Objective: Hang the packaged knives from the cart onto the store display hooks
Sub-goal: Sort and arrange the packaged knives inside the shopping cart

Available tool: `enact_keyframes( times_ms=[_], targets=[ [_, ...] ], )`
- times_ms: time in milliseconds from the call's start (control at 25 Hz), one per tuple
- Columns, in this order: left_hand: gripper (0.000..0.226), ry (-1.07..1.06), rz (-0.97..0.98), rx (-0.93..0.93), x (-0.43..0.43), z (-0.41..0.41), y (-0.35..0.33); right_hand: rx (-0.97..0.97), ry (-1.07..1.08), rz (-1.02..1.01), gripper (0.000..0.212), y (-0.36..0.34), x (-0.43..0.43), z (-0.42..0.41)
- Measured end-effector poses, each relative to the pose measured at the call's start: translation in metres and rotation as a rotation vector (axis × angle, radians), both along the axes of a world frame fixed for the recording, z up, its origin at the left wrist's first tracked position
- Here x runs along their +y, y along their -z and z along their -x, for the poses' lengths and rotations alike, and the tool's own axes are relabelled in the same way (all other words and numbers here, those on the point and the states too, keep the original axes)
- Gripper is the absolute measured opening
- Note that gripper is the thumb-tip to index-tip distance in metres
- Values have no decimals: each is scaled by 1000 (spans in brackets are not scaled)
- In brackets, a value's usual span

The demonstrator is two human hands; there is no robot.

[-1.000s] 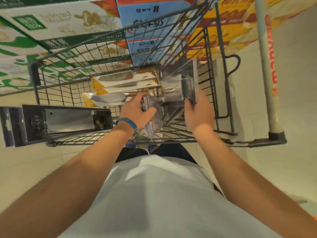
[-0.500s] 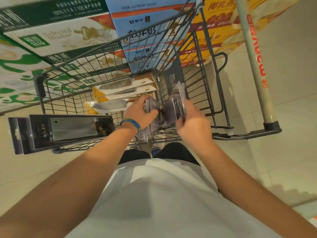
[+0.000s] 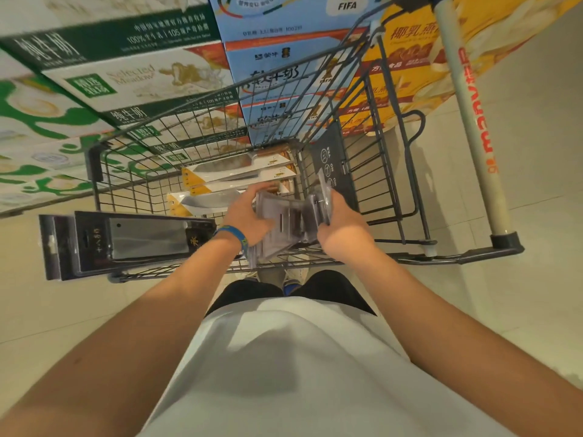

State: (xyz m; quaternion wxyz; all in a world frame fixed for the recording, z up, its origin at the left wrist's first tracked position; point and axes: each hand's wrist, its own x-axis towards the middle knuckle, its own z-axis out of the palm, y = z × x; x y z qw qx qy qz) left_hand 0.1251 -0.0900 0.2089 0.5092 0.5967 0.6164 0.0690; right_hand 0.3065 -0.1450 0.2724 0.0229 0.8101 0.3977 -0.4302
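Clear knife packs (image 3: 285, 225) inside cart (image 3: 93, 162), near end, long axis roughly 1–7 o'clock. Grip: left hand (image 3: 247, 216) clamps the 9 o'clock edge, right hand (image 3: 342, 227) the 3 o'clock edge. Hooks not visible.

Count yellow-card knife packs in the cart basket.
3 visible in the basket. The top pack and second pack lie stacked mid-basket; third pack lies nearer, left of the left hand. The clear packs in hand may hide more.
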Motion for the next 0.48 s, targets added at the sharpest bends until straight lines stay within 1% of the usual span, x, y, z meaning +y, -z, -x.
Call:
enact_keyframes(
  times_ms=[120, 200, 280, 320, 400, 480],
  targets=[
    [66, -8, -2, 5, 1, 29, -2, -70, -35, -80, 67, 6, -5, 26],
    [63, -24, -13, -3, 1, 36, -2, -123, -115, -192, 72, 14, -20, 44],
    [61, -41, -12, -17, 0, 33, -4, -66, -147, -262, 75, 25, -34, 58],
    [61, -50, -10, -23, 0, 30, -5, -10, -140, -267, 68, 31, -36, 61],
    [62, -40, -3, -10, -1, 22, -6, 58, -102, -220, 48, 40, -28, 55],
    [63, 19, -15, 10, -3, 8, -7, -1, -109, -226, 37, 44, -21, 45]
  ],
)
